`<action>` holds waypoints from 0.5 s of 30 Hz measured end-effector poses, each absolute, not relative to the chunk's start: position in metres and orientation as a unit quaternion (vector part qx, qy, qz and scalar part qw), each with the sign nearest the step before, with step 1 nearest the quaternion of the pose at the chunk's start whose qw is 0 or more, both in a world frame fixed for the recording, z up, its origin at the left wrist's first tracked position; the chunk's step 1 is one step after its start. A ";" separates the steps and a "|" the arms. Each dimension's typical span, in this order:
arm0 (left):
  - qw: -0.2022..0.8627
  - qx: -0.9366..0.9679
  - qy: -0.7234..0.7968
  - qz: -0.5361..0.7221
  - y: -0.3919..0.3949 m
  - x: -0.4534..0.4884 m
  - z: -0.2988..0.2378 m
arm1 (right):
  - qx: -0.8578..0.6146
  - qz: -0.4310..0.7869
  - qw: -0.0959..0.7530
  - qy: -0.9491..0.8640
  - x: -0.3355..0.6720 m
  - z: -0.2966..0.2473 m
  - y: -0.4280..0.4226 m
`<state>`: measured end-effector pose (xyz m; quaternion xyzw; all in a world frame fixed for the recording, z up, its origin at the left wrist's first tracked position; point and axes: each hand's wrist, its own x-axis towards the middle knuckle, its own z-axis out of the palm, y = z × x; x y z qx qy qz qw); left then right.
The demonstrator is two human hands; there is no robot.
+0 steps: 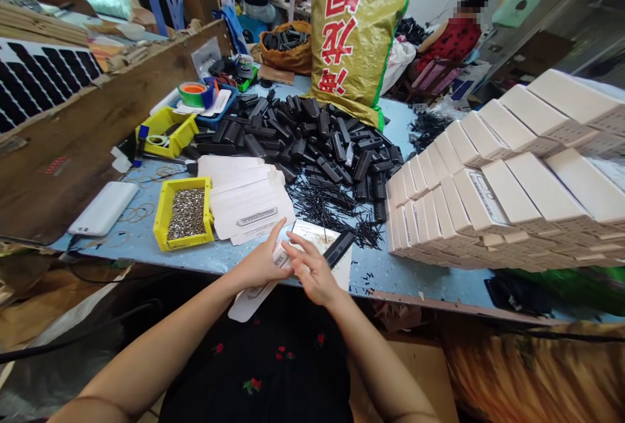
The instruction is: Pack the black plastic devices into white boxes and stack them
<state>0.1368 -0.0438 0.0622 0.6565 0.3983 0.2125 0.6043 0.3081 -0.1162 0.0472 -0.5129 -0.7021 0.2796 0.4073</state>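
A flat white printed carton (247,309) slants down from my left hand (263,260), which grips it near its upper end. My right hand (312,272) meets it there, its bent fingers and thumb on the carton's end; part of that contact is hidden. Just beyond my right hand, a black plastic case (338,250) lies on a white sheet (344,273). A stack of flat white cartons (244,195) with printed drawings rests ahead of my left hand. Thin black sticks (325,211) are strewn behind the sheet.
A yellow bin (161,215) of small metal parts stands left, near a white power bank (103,208). Black cases (293,130) are heaped behind. Stacked white boxes (469,195) wall the right side. A gold sack (361,32) stands at the back; two people sit beyond.
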 end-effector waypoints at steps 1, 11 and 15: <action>0.614 0.632 0.424 0.210 -0.040 0.132 0.060 | -0.537 0.252 0.332 -0.733 0.326 0.046 -0.116; 0.761 0.085 0.478 0.429 -0.030 0.116 0.034 | -0.599 0.281 0.475 -0.580 0.374 0.051 -0.129; 0.795 0.099 0.465 0.376 -0.056 0.143 0.038 | -0.507 0.276 0.663 -0.477 0.313 0.059 -0.119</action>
